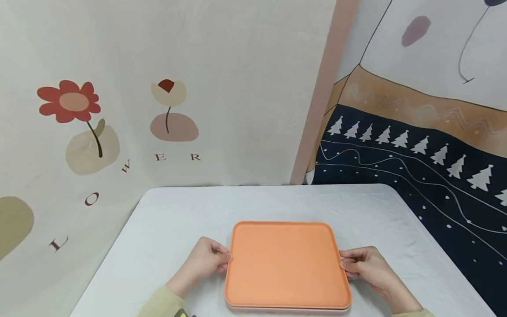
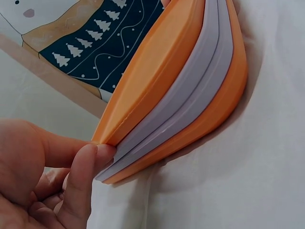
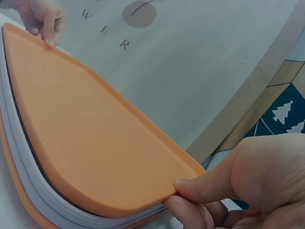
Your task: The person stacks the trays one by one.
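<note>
A rounded rectangular orange tray (image 1: 288,264) tops a stack in front of me. Under it, the left wrist view shows two pale lilac trays (image 2: 195,62) and another orange tray (image 2: 237,71) at the bottom. My left hand (image 1: 206,259) pinches the top tray's left edge between thumb and finger. On the opposite side, my right hand (image 1: 366,266) pinches its right edge, thumb on the rim and fingers beneath. In the right wrist view a dark gap runs along one side, between the top tray and the lilac one below.
The stack is on a table with a white cloth (image 1: 190,207). Behind the table hangs a pale backdrop (image 1: 245,88) with printed flowers and letters. To the right is a dark printed cloth (image 1: 372,154) with white trees.
</note>
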Tool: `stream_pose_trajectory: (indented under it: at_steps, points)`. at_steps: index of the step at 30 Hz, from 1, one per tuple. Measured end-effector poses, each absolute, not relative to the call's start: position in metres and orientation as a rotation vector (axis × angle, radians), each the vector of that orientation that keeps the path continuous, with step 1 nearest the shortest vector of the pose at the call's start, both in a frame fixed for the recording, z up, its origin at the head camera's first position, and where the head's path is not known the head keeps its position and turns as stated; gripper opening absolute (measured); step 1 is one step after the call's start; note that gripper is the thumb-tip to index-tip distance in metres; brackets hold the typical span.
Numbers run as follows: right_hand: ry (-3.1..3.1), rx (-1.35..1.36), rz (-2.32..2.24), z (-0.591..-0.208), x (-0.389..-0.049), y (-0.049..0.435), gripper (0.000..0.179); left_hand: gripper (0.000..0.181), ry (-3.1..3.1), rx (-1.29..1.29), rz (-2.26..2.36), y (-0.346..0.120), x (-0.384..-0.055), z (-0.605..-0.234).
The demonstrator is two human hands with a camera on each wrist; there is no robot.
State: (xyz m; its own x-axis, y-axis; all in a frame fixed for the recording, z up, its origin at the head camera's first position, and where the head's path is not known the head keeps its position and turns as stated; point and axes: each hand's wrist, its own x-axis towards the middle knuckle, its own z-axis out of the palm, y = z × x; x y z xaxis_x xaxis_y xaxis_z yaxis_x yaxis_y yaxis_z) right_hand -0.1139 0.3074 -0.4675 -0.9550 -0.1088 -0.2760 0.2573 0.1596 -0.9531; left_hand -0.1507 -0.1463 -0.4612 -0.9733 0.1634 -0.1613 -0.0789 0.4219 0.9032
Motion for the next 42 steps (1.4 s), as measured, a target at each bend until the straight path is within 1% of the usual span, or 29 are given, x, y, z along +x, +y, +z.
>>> stream_pose_trajectory:
  at_steps: [14,21,24,29,33,39,42]
  points:
    - [2.241,0.21,-1.815,-0.461,-0.109,0.301,0.033,0.006,2.476,0.107,1.561,-0.145,-0.149,-0.46]
    - [2.307,0.139,-1.785,-0.468,-0.109,0.296,0.035,0.005,2.517,0.119,1.517,-0.15,-0.15,-0.463]
    - [2.382,0.109,-1.749,-0.471,-0.108,0.292,0.036,0.007,2.527,0.135,1.516,-0.154,-0.148,-0.467]
    - [2.608,0.138,-1.611,-0.473,-0.106,0.282,0.032,0.007,2.651,0.216,1.473,-0.156,-0.144,-0.475]
    - [2.805,0.088,-1.453,-0.477,-0.1,0.278,0.036,0.014,2.781,0.289,1.378,-0.155,-0.14,-0.479]
    - [3.012,-0.135,-1.279,-0.488,-0.089,0.275,0.044,0.028,2.953,0.333,1.241,-0.148,-0.134,-0.482]
    - [3.067,-0.187,-1.212,-0.487,-0.087,0.272,0.048,0.037,3.085,0.389,1.194,-0.145,-0.132,-0.481]
